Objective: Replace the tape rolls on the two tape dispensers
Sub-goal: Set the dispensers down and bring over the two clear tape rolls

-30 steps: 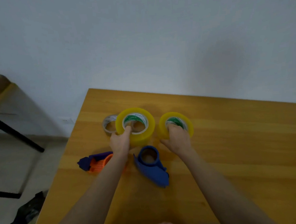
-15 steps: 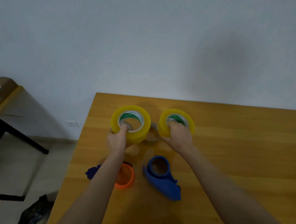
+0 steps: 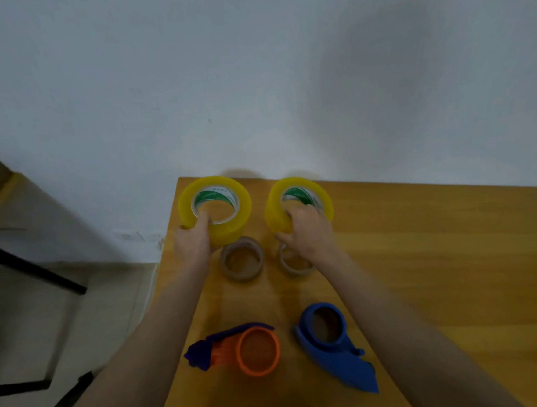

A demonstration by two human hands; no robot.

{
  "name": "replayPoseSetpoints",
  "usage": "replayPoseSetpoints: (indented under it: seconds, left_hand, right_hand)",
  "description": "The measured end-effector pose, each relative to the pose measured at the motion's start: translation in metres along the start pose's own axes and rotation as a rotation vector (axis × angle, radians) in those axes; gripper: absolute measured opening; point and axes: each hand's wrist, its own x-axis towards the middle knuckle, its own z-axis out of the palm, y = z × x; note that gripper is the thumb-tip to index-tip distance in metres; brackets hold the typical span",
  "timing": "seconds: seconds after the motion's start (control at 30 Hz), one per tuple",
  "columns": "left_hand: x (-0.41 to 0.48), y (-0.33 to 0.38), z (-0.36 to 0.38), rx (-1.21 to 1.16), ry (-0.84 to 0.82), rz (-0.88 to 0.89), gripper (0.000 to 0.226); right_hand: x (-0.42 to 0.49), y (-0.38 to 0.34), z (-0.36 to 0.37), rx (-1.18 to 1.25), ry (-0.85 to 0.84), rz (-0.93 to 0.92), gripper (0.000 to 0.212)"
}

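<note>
A person's two bare arms are reaching over a wooden table (image 3: 439,255), seen from a head-worn camera looking down. The left hand (image 3: 191,245) is gripping a full yellow tape roll (image 3: 228,233) at the far left corner, fingers hooking into its core. The right hand (image 3: 307,232) is clamping a second yellow roll (image 3: 275,210) just to the right, the hands staying apart. Both rolls are tilting towards the camera; whether they are touching the table is not clear.

Just nearer than the rolls, two spent cardboard cores, a left core (image 3: 242,275) and a right core (image 3: 297,269), are lying side by side. At the near edge, an orange dispenser (image 3: 222,352) is lying on the left and a blue dispenser (image 3: 338,360) on the right, both well apart from the hands.

The old rolls seem to be out already, and neither new roll is sitting on a dispenser, so both fittings appear to be remaining. Whether the blue dispenser's hub is empty is unclear.

Compared with half a second ago, the yellow rolls are sitting farther from the dispensers, and both cores are now showing, where only one was peeking between the rolls.
</note>
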Motion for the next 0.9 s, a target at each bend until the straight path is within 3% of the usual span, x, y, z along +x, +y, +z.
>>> replayPoseSetpoints:
  seconds: [0.23, 0.57, 0.77, 0.9]
  left_hand:
    - [0.042, 0.007, -0.02, 0.06, 0.153, -0.063, 0.069]
    - [0.062, -0.021, -0.021, 0.219, 0.107, -0.104, 0.073]
    - [0.059, -0.026, -0.007, 0.319, 0.098, -0.006, 0.073]
    - [0.066, -0.027, -0.008, 0.556, 0.151, 0.018, 0.068]
  right_hand:
    - [0.012, -0.017, 0.009, 0.0, -0.004, 0.011, 0.056]
    - [0.007, -0.022, 0.013, -0.015, -0.003, 0.032, 0.054]
    - [0.0, -0.02, 0.007, 0.001, 0.01, 0.034, 0.054]
    - [-0.006, -0.018, 0.002, 0.017, 0.017, 0.033, 0.054]
